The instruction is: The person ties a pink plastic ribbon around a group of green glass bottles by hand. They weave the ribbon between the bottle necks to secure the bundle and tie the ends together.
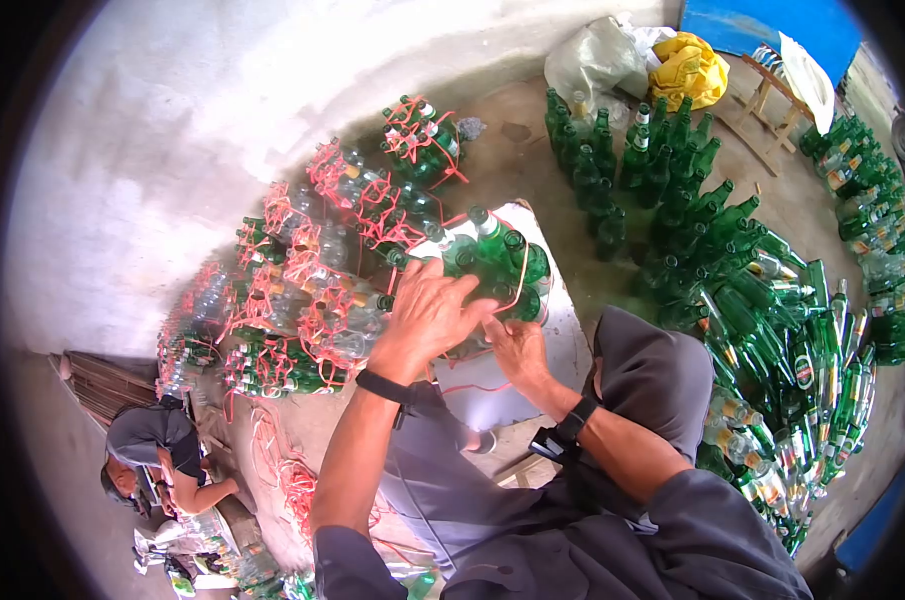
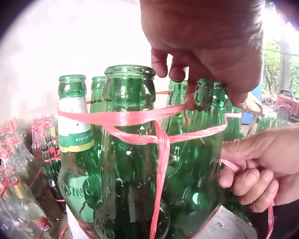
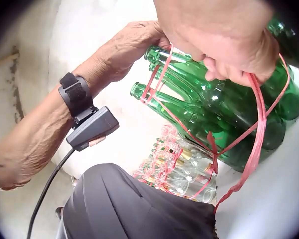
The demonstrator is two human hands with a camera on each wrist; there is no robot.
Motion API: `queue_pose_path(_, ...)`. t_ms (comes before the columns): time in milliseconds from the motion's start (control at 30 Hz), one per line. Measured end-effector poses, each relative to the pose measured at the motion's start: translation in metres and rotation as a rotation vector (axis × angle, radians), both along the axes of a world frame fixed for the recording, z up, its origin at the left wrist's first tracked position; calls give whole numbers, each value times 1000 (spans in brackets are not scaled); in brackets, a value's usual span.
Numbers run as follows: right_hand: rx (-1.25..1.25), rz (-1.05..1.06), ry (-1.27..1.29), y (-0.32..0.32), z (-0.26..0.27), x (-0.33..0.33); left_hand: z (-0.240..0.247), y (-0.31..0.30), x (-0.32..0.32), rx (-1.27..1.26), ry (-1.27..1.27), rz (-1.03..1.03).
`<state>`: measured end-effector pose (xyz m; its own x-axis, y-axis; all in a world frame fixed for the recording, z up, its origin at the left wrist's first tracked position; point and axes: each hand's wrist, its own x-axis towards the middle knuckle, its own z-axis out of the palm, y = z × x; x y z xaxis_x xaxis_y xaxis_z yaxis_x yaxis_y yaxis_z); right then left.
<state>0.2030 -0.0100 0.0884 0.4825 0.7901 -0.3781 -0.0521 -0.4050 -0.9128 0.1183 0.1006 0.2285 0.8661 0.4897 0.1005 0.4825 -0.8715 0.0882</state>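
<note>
A cluster of green glass bottles (image 1: 514, 240) stands upright on a white-topped stand (image 1: 568, 325), with pink plastic twine (image 2: 134, 117) running around their necks. My left hand (image 1: 423, 305) reaches over the bottle tops. Its fingers (image 2: 177, 73) bend down among the necks, and one fingertip meets the twine there; whether it pinches the strand I cannot tell. At the near side of the cluster my right hand (image 1: 521, 350) pinches the twine, its fingers (image 2: 249, 184) curled and a loose end hanging below. Both hands come close together in the head view.
Bundles of bottles tied with pink twine (image 1: 318, 270) line the wall on the left. Loose green bottles (image 1: 663, 180) stand and lie at the right. A tangle of pink twine (image 1: 298, 485) lies on the floor, near another person (image 1: 153, 445) bending at lower left.
</note>
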Motion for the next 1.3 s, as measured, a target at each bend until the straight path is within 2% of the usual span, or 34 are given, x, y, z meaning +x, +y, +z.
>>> queue_pose_path(67,28,15,55,-3,6,2,5,3,-5,-35,-17,34)
queue_pose_path(133,60,6,53,-3,2,0,20,4,-10,-155,10,164)
queue_pose_path(367,181,-50,118,1,-11,-2,31,13,-37,-297,-28,190)
queue_pose_path(500,132,-28,95,0,3,4,31,14,-41,-239,27,199)
queue_pose_path(667,67,-6,-3,-4,28,8,32,22,-47,-257,-60,335)
queue_pose_path(867,179,-23,134,-4,29,7,5,38,-48,-313,-199,460)
queue_pose_path(1067,153,27,151,-8,36,8,-12,45,-39,-331,-308,449)
queue_pose_path(1167,165,-29,175,-7,36,5,-27,50,-41,-199,-258,380)
queue_pose_path(1300,97,-70,143,-8,44,13,-20,48,-39,-285,-214,430)
